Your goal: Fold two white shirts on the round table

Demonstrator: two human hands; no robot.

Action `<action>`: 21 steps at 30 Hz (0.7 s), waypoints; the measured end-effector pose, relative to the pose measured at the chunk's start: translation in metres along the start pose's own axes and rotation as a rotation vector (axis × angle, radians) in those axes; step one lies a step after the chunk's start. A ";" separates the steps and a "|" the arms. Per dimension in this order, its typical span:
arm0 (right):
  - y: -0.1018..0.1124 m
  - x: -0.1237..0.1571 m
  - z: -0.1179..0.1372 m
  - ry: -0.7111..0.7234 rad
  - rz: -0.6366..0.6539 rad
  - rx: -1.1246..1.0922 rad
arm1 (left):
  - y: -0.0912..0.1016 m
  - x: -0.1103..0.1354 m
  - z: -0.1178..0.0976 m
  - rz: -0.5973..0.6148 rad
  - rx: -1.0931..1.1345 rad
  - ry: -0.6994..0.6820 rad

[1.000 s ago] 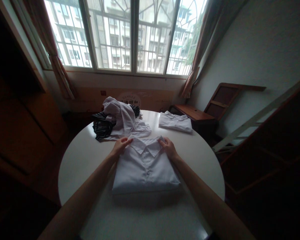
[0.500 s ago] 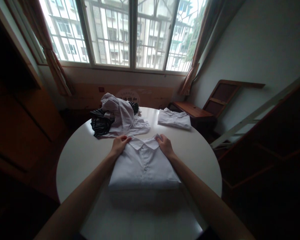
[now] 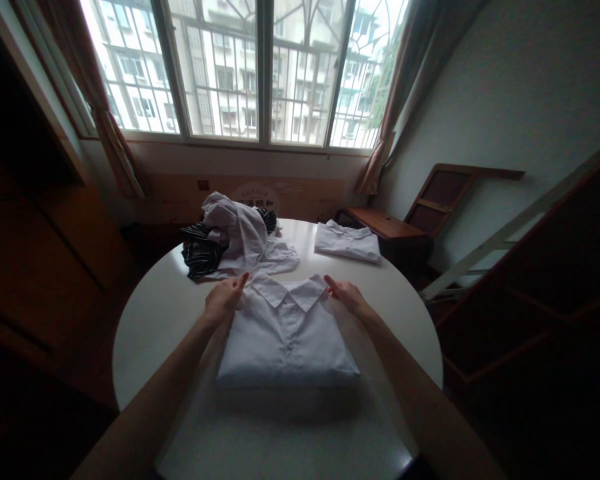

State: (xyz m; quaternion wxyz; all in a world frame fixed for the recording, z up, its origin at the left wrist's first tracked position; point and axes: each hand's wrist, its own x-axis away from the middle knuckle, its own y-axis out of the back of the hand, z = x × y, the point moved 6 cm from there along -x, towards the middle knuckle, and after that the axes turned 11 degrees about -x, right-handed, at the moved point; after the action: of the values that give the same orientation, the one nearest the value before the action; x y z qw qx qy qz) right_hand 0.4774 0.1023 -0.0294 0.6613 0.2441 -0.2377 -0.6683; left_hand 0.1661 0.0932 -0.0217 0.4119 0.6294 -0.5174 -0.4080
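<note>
A white collared button-up shirt (image 3: 287, 340) lies folded in a neat rectangle before me, its collar at the far end. My left hand (image 3: 225, 298) is beside its upper left shoulder, thumb stretched out near the collar and the other fingers partly hidden. At the upper right shoulder is my right hand (image 3: 349, 297), thumb and fingers reaching toward the collar's edge without a visible pinch on the cloth. Whether the fingertips still touch the fabric is hard to make out.
The round white table (image 3: 150, 333) carries a crumpled heap of light shirts (image 3: 243, 230) and a black striped garment (image 3: 203, 257) at the back left. Another folded white shirt (image 3: 347, 241) lies at the back right. A wooden chair (image 3: 390, 223) stands beyond it, below the barred window.
Both hands have let go of the collar points and moved outward to the shirt's shoulders. The collar now lies spread wider. My view has tilted slightly up.
</note>
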 end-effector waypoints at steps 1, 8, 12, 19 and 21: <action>-0.002 0.001 0.000 0.007 0.045 -0.034 | -0.001 0.000 0.000 0.043 -0.001 -0.011; -0.017 0.007 0.005 0.006 0.131 -0.295 | -0.005 -0.006 0.002 0.055 0.359 -0.028; -0.023 0.004 0.005 -0.048 0.184 -0.631 | -0.015 -0.011 0.004 0.065 0.731 0.038; -0.020 0.003 0.011 -0.022 0.030 -1.036 | -0.015 -0.009 0.005 -0.013 1.062 0.048; -0.016 0.005 0.020 0.075 0.032 -1.101 | -0.010 -0.007 0.006 -0.034 1.189 0.047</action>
State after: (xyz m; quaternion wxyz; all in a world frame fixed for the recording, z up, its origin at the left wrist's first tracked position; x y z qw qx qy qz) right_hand 0.4527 0.0971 -0.0241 0.7095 -0.1176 0.1669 -0.6745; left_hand 0.1629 0.1009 -0.0324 -0.0064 0.7691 -0.6378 -0.0405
